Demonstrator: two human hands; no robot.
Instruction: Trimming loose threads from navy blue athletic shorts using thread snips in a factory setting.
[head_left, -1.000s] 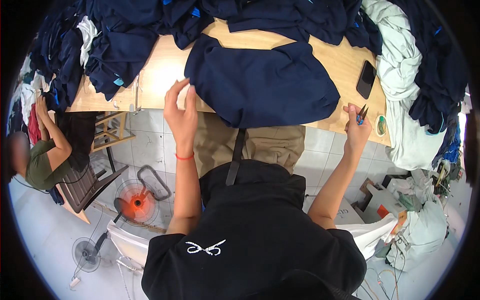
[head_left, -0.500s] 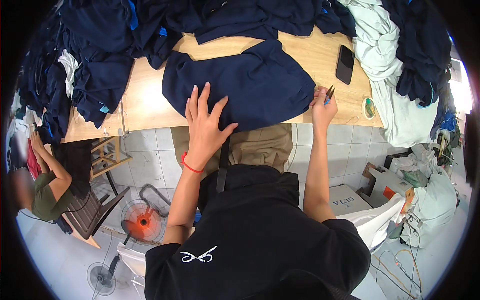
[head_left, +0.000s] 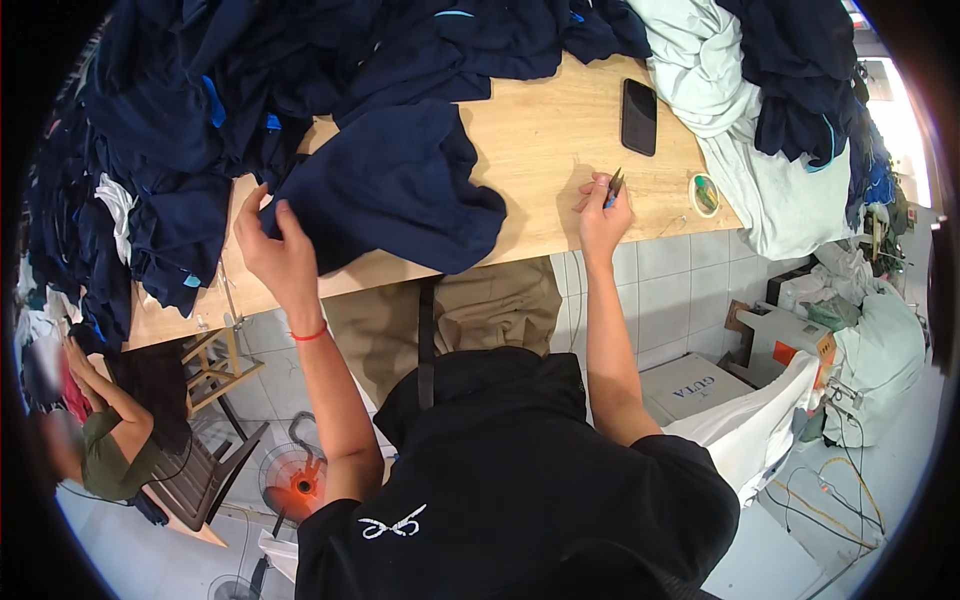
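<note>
A navy garment [head_left: 400, 195] lies left of centre on the wooden counter [head_left: 530, 140]. The left hand [head_left: 278, 250] meets its left edge, fingers curved; whether they pinch it, I cannot tell. Right of centre, the right hand [head_left: 605, 222] closes its fingers around snips [head_left: 614, 188], best kept clear of fabric. Dark clothes [head_left: 200, 70] crowd the upper left; tiled floor [head_left: 665, 290] shows mid-right.

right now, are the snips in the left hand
No, the snips are in the right hand, while the left hand is at the navy cloth.

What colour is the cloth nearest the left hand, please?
The cloth is dark navy blue; it shows best in the head view.
</note>
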